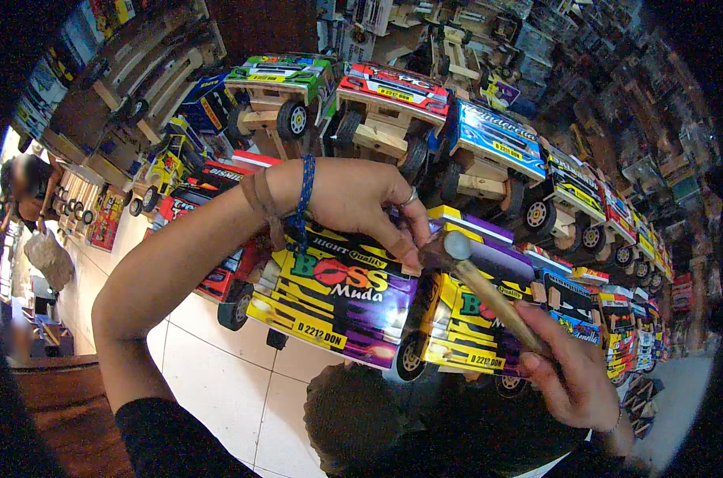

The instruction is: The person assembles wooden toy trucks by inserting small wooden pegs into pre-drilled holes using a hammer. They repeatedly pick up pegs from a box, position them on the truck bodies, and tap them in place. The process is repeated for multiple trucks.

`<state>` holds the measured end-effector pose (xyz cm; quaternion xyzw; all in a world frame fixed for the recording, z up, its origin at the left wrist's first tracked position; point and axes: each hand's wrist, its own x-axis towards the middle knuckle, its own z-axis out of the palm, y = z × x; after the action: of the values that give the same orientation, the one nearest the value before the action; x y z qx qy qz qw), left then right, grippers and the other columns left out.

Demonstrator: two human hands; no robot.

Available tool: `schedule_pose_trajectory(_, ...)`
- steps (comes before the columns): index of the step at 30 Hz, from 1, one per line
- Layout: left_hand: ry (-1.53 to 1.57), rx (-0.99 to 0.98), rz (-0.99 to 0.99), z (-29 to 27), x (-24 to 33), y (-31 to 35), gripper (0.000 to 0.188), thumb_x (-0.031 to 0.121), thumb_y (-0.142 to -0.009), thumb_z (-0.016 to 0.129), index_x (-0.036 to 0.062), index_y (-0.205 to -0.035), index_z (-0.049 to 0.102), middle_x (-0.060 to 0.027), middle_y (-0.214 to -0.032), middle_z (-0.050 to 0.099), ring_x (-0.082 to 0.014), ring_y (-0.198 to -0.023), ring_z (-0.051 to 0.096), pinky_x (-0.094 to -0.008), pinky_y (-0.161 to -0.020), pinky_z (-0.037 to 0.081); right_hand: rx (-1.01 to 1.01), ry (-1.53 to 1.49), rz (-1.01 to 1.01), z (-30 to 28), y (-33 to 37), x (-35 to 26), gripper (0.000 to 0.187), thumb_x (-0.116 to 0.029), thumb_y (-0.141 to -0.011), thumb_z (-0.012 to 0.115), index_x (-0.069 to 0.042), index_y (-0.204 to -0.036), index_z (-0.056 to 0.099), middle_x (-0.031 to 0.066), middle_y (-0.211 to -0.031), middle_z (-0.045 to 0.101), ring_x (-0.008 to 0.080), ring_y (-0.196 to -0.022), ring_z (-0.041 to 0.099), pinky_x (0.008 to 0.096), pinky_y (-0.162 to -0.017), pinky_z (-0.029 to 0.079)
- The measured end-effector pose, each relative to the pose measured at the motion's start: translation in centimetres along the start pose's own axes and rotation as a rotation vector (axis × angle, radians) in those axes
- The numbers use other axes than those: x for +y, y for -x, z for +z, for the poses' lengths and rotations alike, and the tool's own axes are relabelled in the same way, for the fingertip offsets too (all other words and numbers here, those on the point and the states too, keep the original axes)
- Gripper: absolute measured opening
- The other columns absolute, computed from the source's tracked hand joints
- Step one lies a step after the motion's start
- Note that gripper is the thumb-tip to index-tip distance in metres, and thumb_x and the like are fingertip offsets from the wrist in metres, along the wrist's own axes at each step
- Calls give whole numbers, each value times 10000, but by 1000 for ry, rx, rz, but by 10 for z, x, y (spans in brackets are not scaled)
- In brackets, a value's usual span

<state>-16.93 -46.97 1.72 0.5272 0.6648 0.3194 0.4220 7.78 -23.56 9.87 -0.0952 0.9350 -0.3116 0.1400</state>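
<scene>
My left hand (pixel 353 199) reaches over the top of a yellow, black and purple wooden toy truck (pixel 329 299). Its thumb and fingers pinch together at the truck's upper right corner; what lies between them is too small to make out. In my right hand (pixel 572 366) is a hammer (pixel 497 295), gripped by its wooden handle. The round metal head is raised just beside the left fingertips. Under the hammer stands a second yellow and purple toy truck (pixel 469 327), partly covered by the handle and my right hand.
Behind them runs a row of painted toy trucks, among them a green one (pixel 278 76), a red one (pixel 393 92) and a blue one (pixel 497 143). More trucks stand at the right. White floor tiles (pixel 218 358) show below. Another person (pixel 31 183) is at the far left.
</scene>
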Motion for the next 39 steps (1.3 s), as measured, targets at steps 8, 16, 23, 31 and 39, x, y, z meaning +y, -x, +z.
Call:
schedule_pose_trajectory(8, 6, 15, 80, 3, -12, -3, 265, 198, -906, 666, 55, -1122, 720, -73, -1050, 726, -151, -968, 658, -296, -902, 502, -53, 143, -75, 7, -10, 0, 632, 2, -893, 609, -12, -1480, 376, 173, -1126, 628, 267, -789, 602, 359, -684, 527)
schedule_pose_trajectory(16, -21, 19, 134, 3, -10, -4, 279, 161, -886, 651, 63, -1137, 720, -82, -1035, 729, -170, -963, 668, -305, -891, 505, -3, 207, -176, 15, -14, 4, 667, 27, -844, 628, -9, -1470, 399, 140, -990, 646, 238, -677, 590, 355, -600, 542)
schedule_pose_trajectory(23, 12, 36, 115, 5, -8, -5, 271, 167, -886, 654, 61, -1126, 725, -77, -1020, 734, -160, -943, 673, -294, -870, 510, -42, 177, -62, 12, -14, 1, 633, 63, -865, 602, -34, -1463, 420, 174, -872, 627, 317, -700, 618, 382, -627, 515)
schedule_pose_trajectory(31, -32, 37, 90, 4, -2, -4, 263, 187, -878, 679, 63, -1103, 733, -70, -988, 739, -147, -913, 681, -294, -839, 523, 69, 449, -174, 22, -9, -5, 721, 76, -763, 647, -52, -1448, 457, 125, -821, 585, 249, -620, 590, 372, -494, 491)
schedule_pose_trajectory(39, -60, 46, 46, 3, -4, -5, 241, 175, -863, 698, 88, -1082, 745, -71, -981, 738, -152, -906, 674, -298, -827, 525, 119, 501, -158, 21, -7, -7, 744, 103, -692, 637, 3, -1414, 484, 133, -841, 597, 266, -613, 576, 381, -479, 463)
